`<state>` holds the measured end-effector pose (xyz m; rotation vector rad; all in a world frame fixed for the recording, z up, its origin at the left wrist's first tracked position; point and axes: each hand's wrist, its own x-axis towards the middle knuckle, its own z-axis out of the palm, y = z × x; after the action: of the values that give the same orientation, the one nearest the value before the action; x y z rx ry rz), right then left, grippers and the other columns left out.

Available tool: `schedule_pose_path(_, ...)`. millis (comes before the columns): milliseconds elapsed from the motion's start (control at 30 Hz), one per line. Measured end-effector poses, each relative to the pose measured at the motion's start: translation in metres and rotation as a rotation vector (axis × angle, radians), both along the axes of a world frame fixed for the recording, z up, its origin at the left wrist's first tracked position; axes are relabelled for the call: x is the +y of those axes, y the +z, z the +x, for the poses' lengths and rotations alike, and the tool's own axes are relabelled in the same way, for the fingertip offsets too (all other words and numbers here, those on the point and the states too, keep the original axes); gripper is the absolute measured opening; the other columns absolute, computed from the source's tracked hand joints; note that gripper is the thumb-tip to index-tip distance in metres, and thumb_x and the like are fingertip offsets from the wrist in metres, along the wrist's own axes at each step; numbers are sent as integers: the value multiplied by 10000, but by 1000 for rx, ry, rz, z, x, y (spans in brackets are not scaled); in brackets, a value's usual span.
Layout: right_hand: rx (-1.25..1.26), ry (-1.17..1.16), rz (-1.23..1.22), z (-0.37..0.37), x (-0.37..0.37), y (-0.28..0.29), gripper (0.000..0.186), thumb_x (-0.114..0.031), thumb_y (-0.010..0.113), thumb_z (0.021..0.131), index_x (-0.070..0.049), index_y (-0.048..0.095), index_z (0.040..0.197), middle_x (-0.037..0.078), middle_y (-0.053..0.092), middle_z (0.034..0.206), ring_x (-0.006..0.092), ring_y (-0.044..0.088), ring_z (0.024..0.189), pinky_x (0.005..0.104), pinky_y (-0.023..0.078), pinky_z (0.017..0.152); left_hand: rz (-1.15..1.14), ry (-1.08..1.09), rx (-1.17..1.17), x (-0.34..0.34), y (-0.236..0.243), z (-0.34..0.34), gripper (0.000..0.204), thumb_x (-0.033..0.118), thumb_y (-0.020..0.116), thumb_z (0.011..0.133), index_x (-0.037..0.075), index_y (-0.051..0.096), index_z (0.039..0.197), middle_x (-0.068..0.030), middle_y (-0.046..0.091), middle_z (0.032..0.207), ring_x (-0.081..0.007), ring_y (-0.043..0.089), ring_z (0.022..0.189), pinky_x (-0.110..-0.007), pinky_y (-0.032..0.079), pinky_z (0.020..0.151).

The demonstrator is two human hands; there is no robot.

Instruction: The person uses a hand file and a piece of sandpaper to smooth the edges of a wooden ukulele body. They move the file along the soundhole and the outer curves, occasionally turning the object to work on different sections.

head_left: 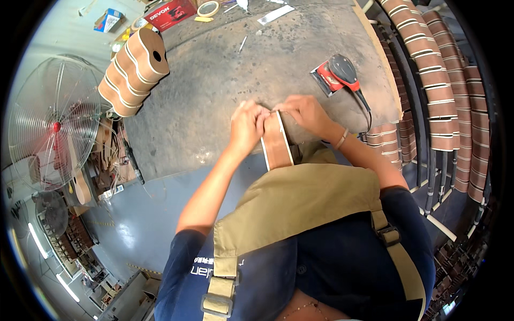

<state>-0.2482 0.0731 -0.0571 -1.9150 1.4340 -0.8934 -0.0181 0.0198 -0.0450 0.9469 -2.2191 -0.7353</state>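
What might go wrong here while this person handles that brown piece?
The brown wooden piece might slip, as the left hand and right hand are both at its far end. The red sander has a cord reaching the bench edge; a snag might drag it. The stacked wooden bodies sit by the bench's left edge; a bump might topple them.

This is a workshop where wooden instruments are made, as shown by the stack of guitar-shaped bodies [134,72] with pale edging and the long rows of similar bodies [443,107] lined up at the right. The stained workbench [198,80], the red-and-black power sander [336,75], the roll of tape [208,8] and the big caged fan [56,127] also mark it as a working shop floor.
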Motion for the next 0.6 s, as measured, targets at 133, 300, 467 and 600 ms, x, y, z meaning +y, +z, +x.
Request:
schedule_pose_path(133, 105, 71, -143, 3, 21, -1, 384, -32, 622, 897, -190, 782, 1209, 113, 669, 876, 321, 647, 802, 430, 507, 679, -5, -62, -31, 10, 8, 9, 105, -40, 738, 822, 41, 672, 832, -132, 553, 802, -345, 537, 747, -425, 472, 691)
schedule_pose_path(300, 67, 53, -228, 13, 62, 7, 411, 7, 621, 906, -157, 778, 1249, 112, 656, 837, 312, 631, 730, 385, 499, 655, -161, -187, -70, 40, 12, 21, 107, -34, 738, 851, 53, 677, 862, -116, 561, 812, -331, 533, 751, -428, 472, 690)
schedule_pose_path(467, -61, 77, 4, 17, 92, 15, 361, -63, 654, 904, -186, 805, 1208, 120, 660, 829, 324, 646, 765, 409, 527, 689, 123, -234, -40, 65, 14, 26, 82, -11, 741, 879, 41, 683, 853, -101, 621, 817, -330, 575, 794, -415, 494, 716)
schedule_pose_path(600, -137, 177, 177, 12, 113, 40, 338, -140, 700, 900, -188, 812, 1215, 123, 680, 821, 305, 667, 746, 396, 533, 698, 308, -335, -44, 80, 29, 37, 74, 5, 740, 886, 23, 693, 832, -104, 633, 795, -325, 596, 822, -419, 509, 733)
